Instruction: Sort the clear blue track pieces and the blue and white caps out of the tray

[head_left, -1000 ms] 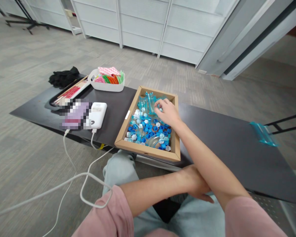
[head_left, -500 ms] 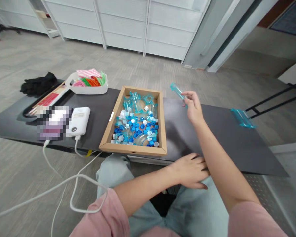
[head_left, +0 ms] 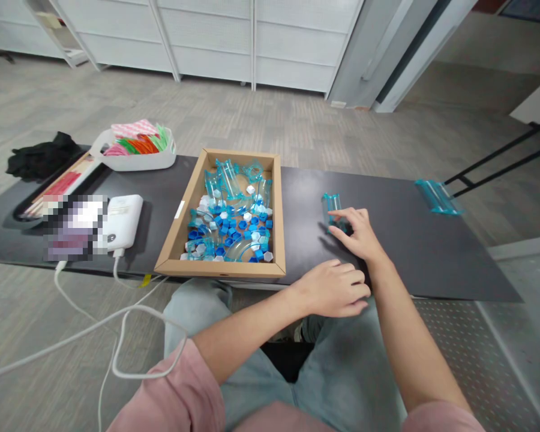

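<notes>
My right hand (head_left: 357, 233) rests on the black table (head_left: 405, 252) to the right of the cardboard box, its fingers closed on a clear blue plastic tube piece (head_left: 332, 207) that now lies on the tabletop. My left hand (head_left: 330, 289) lies flat at the table's near edge, fingers stretched out and holding nothing. The cardboard box (head_left: 180, 210) holds several clear blue tube pieces and many small blue and white hexagonal caps (head_left: 231, 225).
Another clear blue piece (head_left: 437, 197) lies at the table's far right. Left of the box sit a white power bank (head_left: 123, 213) with cables, a blurred device, a white tray of coloured items (head_left: 137, 147), red sticks and a black cloth (head_left: 38, 156).
My right hand lifted a blue tube piece out of the box, carried it to the right and brought it down onto the table. My left hand slid up to the table edge.
</notes>
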Tool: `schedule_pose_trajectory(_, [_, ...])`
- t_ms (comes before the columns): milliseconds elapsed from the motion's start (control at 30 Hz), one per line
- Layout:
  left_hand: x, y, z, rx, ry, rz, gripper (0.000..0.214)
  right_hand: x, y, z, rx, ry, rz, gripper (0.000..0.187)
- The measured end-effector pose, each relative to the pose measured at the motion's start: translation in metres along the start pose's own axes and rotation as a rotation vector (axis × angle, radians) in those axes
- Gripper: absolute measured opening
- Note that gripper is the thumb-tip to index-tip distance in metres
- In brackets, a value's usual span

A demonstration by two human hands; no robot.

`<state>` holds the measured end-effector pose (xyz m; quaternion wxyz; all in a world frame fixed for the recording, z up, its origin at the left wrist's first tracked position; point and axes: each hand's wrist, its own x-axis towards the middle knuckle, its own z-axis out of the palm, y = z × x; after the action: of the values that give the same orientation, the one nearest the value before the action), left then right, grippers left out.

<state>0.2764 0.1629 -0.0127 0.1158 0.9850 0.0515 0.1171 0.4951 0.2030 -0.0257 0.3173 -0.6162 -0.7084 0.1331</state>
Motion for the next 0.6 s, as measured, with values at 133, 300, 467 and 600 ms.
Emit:
schedule_pose_trajectory(133, [-0.001, -0.003, -0.003, 0.004, -0.025, -0.028, 0.052, 0.000, 0.009, -0.003, 0.002, 0.165, 0.040, 0.025])
schedule_pose_trajectory(300, [-0.005, -0.004, -0.008, 0.062, 0.005, -0.137, 0.049, 0.006, 0.011, 0.001, 0.084, 0.351, 0.019, 0.024])
schedule_pose_trajectory(467, [-0.014, -0.005, -0.009, 0.081, 0.030, -0.241, 0.054, 0.036, -0.059, 0.005, 0.160, 0.204, -0.141, 0.030])
schedule_pose_trajectory(600, [-0.017, -0.012, -0.001, -0.018, 0.004, -0.281, 0.061, 0.079, -0.145, 0.027, 0.021, -0.249, -0.401, 0.027])
